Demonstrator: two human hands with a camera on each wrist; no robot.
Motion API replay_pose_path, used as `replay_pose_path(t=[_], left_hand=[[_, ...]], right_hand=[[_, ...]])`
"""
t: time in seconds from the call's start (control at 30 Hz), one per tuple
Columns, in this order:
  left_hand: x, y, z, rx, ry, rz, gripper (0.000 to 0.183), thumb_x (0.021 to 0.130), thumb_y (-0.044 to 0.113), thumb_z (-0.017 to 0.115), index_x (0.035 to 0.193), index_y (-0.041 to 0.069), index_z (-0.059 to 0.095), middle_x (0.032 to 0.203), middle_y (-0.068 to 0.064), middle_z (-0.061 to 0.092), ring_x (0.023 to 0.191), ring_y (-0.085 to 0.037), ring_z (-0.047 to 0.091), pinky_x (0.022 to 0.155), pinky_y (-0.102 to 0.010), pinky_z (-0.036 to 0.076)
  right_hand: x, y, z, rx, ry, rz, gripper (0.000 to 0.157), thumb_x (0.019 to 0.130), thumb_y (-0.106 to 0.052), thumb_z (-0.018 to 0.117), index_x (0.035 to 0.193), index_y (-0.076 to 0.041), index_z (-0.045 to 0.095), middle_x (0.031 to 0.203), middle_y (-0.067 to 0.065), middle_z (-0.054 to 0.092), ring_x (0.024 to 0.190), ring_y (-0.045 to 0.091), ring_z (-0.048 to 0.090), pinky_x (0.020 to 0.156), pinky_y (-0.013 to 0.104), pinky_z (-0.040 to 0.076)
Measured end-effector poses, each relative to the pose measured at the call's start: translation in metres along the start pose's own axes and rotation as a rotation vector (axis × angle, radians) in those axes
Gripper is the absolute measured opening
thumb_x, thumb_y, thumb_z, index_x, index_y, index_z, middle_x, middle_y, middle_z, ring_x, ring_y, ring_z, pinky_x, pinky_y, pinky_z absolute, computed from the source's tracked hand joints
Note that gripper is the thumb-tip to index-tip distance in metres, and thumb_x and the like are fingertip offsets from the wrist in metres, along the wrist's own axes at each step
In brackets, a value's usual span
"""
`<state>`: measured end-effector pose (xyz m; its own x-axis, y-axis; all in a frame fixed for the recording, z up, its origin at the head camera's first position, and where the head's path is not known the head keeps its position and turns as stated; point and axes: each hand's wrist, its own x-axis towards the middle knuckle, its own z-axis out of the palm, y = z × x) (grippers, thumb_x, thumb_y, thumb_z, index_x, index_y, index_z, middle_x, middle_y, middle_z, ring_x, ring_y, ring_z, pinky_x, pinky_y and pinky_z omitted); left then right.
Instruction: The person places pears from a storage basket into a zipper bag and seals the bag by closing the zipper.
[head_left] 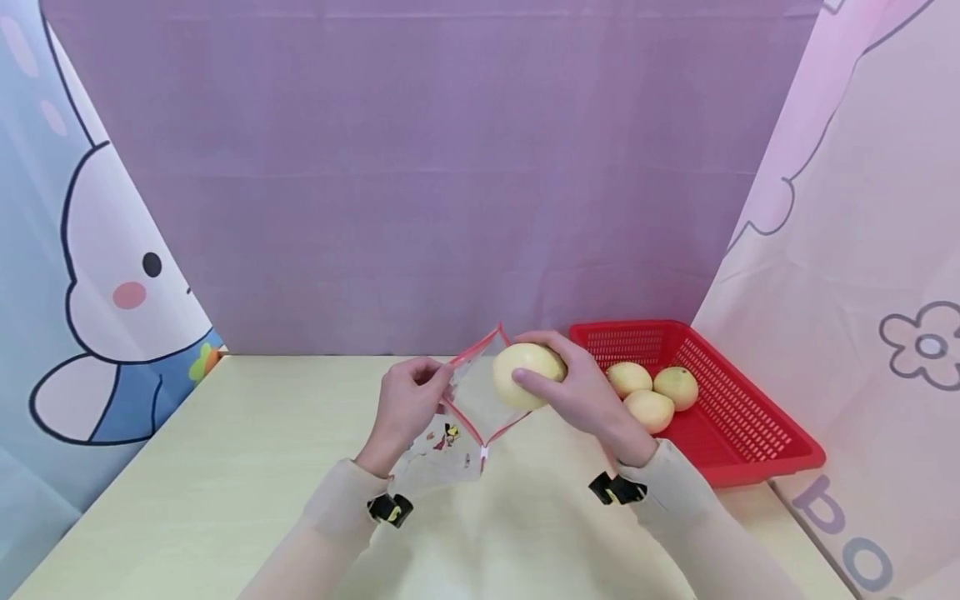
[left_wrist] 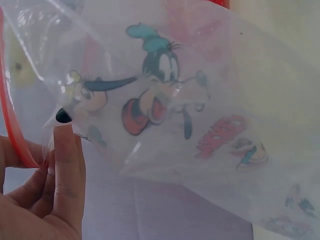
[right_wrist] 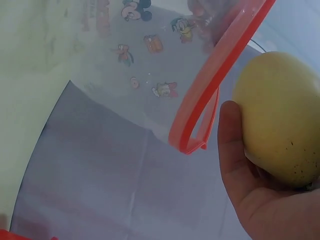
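My left hand (head_left: 411, 406) pinches the red rim of a translucent zip bag (left_wrist: 165, 110) printed with cartoon characters. The bag's mouth gapes in a diamond shape, and a white slider (head_left: 483, 452) sits at its near corner. My right hand (head_left: 577, 392) grips a smooth, round, pale yellow fruit (head_left: 528, 375), thumb across its near side. In the head view the fruit overlaps the right part of the open mouth. From the right wrist, the fruit (right_wrist: 280, 120) shows dark specks and stands just apart from the red rim (right_wrist: 205, 95).
A red slatted basket (head_left: 750, 417) stands on the right of the pale table (head_left: 225, 467), with 3 similar yellow fruits (head_left: 648, 408) inside. Behind the table hangs a purple-grey cloth (head_left: 420, 183); printed curtains flank both sides.
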<state>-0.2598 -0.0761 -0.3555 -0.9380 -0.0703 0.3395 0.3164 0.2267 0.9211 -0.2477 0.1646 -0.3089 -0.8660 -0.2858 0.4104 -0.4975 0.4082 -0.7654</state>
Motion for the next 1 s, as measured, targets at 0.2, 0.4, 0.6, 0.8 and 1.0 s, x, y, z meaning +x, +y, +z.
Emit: replay_pose_path(t=[0.2,0.4,0.6,0.8,1.0], left_hand=[[0.0,-0.001,0.001,0.0,-0.003,0.007,0.018,0.099,0.015,0.065,0.092,0.001,0.074,0.073,-0.009,0.067,0.059,-0.02,0.064,0.055,-0.029,0.06],[-0.001,-0.001,0.002,0.012,-0.005,0.008,0.019,0.099,0.016,0.065,0.094,0.0,0.074,0.073,-0.009,0.067,0.059,-0.021,0.064,0.055,-0.029,0.06],[-0.002,-0.001,0.003,0.016,0.001,0.021,0.018,0.098,0.016,0.066,0.092,0.002,0.074,0.073,-0.009,0.067,0.059,-0.021,0.064,0.055,-0.029,0.06],[-0.002,-0.001,0.003,0.012,0.005,0.022,0.017,0.099,0.017,0.066,0.093,0.003,0.074,0.074,-0.009,0.067,0.06,-0.021,0.064,0.056,-0.029,0.061],[-0.002,0.0,0.002,0.001,0.003,0.008,0.017,0.098,0.016,0.066,0.094,0.002,0.074,0.074,-0.01,0.066,0.059,-0.021,0.064,0.055,-0.03,0.061]], right_hand=[[0.002,-0.004,0.006,-0.041,-0.021,-0.041,0.046,0.09,-0.03,0.077,0.132,-0.019,0.064,0.12,0.002,0.065,0.097,0.023,0.061,0.078,0.04,0.058],[0.003,-0.005,0.013,-0.046,-0.064,-0.06,0.044,0.089,-0.032,0.076,0.13,-0.023,0.064,0.119,-0.003,0.065,0.096,0.022,0.062,0.077,0.041,0.058],[0.006,-0.006,0.019,-0.066,-0.108,-0.078,0.044,0.089,-0.032,0.076,0.131,-0.025,0.064,0.123,-0.003,0.063,0.099,0.022,0.061,0.078,0.04,0.057],[0.008,-0.006,0.025,-0.094,-0.149,-0.079,0.044,0.089,-0.03,0.076,0.13,-0.022,0.064,0.119,-0.001,0.062,0.095,0.021,0.061,0.074,0.038,0.058],[0.009,-0.005,0.03,-0.116,-0.203,-0.102,0.046,0.089,-0.028,0.076,0.132,-0.015,0.064,0.116,-0.003,0.063,0.093,0.02,0.061,0.074,0.038,0.058]])
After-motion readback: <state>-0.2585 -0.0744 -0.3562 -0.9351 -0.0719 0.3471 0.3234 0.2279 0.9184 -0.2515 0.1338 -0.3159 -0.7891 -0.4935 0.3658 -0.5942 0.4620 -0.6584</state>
